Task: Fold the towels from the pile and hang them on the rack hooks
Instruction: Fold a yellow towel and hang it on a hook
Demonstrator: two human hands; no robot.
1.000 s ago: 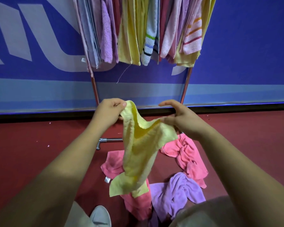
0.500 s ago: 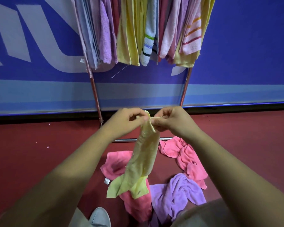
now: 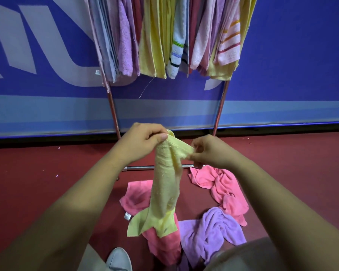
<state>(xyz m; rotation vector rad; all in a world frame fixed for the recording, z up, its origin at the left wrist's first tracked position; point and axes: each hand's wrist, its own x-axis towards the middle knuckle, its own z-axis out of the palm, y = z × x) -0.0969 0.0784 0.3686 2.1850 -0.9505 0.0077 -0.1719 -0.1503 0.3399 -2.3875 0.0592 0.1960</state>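
Left hand (image 3: pixel 140 144): mid-frame, fingers and thumb pinching the top edge of the yellow towel (image 3: pixel 165 184).
Right hand (image 3: pixel 207 151): just right of it, fingertips pinching a corner of the same towel.
Yellow towel: dangles down the centre, bunched long and narrow, over the pile.
Pile: pink towel (image 3: pixel 221 187) centre right, purple one (image 3: pixel 211 229) lower centre, on the red floor (image 3: pixel 37 177).
Rack (image 3: pixel 114 112): top centre, stuffed with hanging towels (image 3: pixel 155 45).
Shoe (image 3: pixel 118 260): bottom edge.
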